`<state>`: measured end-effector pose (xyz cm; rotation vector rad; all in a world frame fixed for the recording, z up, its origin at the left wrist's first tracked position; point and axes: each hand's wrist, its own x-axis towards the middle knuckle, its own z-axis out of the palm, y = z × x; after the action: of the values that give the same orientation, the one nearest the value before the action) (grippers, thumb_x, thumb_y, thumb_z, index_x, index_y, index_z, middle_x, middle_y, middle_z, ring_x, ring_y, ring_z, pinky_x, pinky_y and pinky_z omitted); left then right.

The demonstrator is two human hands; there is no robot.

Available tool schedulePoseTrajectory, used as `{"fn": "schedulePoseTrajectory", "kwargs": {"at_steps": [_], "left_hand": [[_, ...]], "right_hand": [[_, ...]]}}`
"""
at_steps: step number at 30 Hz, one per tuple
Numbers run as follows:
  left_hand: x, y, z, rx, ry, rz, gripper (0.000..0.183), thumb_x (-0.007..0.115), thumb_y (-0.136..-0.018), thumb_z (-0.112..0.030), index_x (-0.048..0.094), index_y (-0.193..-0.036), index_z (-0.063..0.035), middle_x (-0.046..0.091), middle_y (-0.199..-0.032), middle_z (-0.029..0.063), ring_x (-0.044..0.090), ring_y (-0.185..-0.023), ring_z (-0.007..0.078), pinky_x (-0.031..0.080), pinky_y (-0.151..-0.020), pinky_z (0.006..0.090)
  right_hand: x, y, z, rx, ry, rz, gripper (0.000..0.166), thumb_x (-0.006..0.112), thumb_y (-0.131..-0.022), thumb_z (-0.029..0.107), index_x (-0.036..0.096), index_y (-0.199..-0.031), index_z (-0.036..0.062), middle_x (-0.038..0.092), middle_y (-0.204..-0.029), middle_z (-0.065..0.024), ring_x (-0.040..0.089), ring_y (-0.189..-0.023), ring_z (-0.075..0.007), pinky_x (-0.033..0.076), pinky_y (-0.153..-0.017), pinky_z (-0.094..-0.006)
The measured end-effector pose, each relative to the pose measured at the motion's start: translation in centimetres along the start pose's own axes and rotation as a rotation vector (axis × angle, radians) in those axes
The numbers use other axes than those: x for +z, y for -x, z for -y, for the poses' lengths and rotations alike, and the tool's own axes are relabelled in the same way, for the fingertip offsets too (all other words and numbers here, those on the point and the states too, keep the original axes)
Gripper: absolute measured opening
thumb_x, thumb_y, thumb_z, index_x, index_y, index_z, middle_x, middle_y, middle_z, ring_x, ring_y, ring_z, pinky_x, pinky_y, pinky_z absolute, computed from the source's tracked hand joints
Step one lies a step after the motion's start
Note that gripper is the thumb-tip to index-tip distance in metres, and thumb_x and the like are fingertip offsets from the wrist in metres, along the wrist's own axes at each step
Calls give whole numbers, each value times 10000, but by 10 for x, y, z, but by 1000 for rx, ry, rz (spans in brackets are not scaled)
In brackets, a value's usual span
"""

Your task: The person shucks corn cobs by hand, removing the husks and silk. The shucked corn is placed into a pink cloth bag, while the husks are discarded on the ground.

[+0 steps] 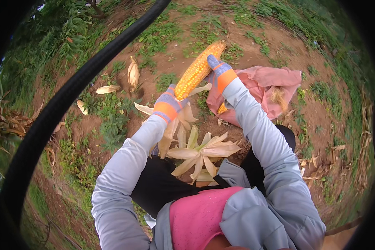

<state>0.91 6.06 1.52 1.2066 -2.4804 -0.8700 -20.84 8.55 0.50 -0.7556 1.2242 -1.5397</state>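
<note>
A yellow ear of corn, its kernels bare, is held slantwise between my two gloved hands. At its lower end my left hand grips the base, where peeled-back husk leaves hang down. My right hand holds the upper part, with the thumb on the kernels. Under my right forearm lies a pink woven sack with corn silk on it. Part of another corn ear shows at the sack's left edge. A spread, empty corn husk lies on the ground between my legs.
Several husk-covered ears lie on the soil at the left, among them an upright one and a flat one. Green weeds grow there. A black cable crosses the view at the left. Dry husks lie at the right.
</note>
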Motion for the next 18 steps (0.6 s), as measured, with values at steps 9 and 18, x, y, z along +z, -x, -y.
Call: {"fn": "schedulePoseTrajectory", "kwargs": {"at_steps": [9, 18], "left_hand": [[4, 3, -14, 51, 17, 32, 506, 639, -698, -306, 415, -1049, -18, 579, -888, 178, 556, -837, 321, 440, -680, 341], [7, 7, -15, 22, 258, 37, 468, 675, -686, -202, 423, -1029, -8, 578, -945, 128, 560, -874, 238, 426, -725, 290]], "right_hand": [[-17, 10, 45, -49, -602, -173, 342, 476, -845, 260, 413, -1079, 18, 490, -1084, -175, 468, -1005, -317, 377, -887, -451], [-27, -3, 24, -15, -666, -376, 274, 467, -856, 218, 451, -1077, 57, 514, -1059, -123, 504, -953, -272, 414, -822, -420]]}}
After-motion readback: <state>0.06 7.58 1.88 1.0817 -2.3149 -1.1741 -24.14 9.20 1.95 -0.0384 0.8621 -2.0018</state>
